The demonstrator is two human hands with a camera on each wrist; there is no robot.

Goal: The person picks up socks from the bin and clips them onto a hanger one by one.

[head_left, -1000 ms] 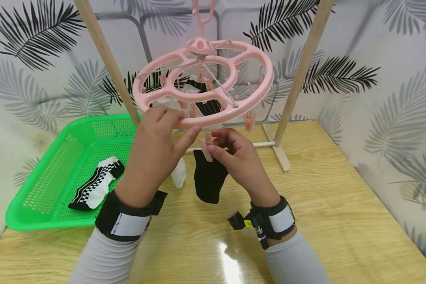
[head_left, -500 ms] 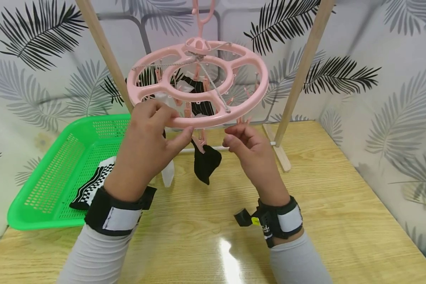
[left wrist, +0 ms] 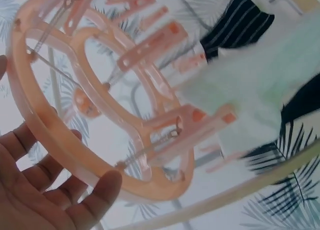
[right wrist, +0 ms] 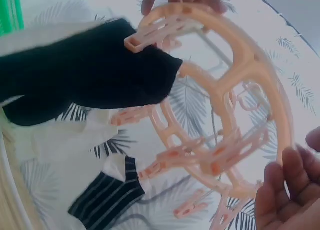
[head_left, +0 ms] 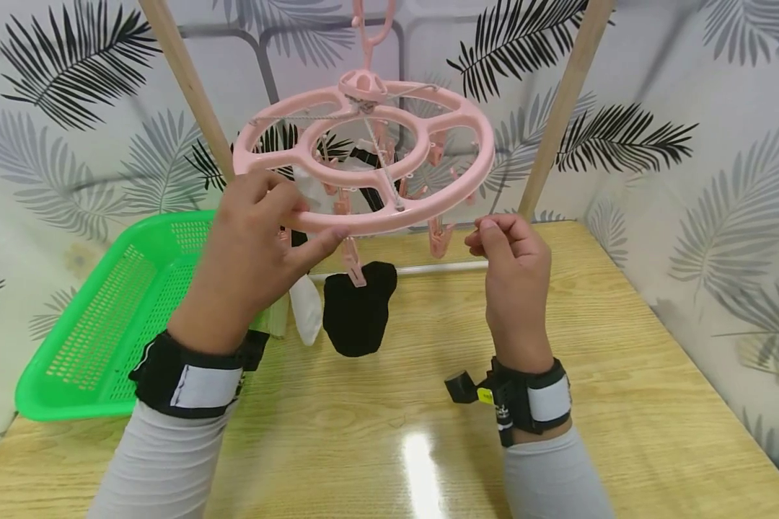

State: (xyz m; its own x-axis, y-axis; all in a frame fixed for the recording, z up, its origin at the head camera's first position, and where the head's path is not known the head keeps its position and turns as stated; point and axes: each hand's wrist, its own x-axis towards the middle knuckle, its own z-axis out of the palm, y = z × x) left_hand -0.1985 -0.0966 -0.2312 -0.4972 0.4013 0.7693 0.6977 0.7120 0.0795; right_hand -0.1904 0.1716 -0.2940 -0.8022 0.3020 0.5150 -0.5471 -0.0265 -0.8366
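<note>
My left hand (head_left: 243,238) grips the front left rim of a pink round clip hanger (head_left: 422,212), thumb below and fingers above. A black sock (head_left: 357,317) hangs by its top from a pink clip (head_left: 353,261) under the front rim. Beside it a white sock (head_left: 306,310) dangles, partly behind the left hand. My right hand (head_left: 516,270) is raised at the right with fingers loosely bent and nothing in them; an unused clip (head_left: 438,239) hangs to its left. A black striped sock (right wrist: 107,200) hangs farther back in the right wrist view.
A green perforated basket (head_left: 71,411) stands on the left, partly covered by my left arm. Wooden posts (head_left: 185,79) rise on both sides of the hanger, and a white bar (head_left: 441,267) runs low between them. All stand on a wood-grain table (head_left: 623,404).
My right hand has let go of the clip above the black sock and moved right. The hanger has turned, with my left hand and the black sock shifting left.
</note>
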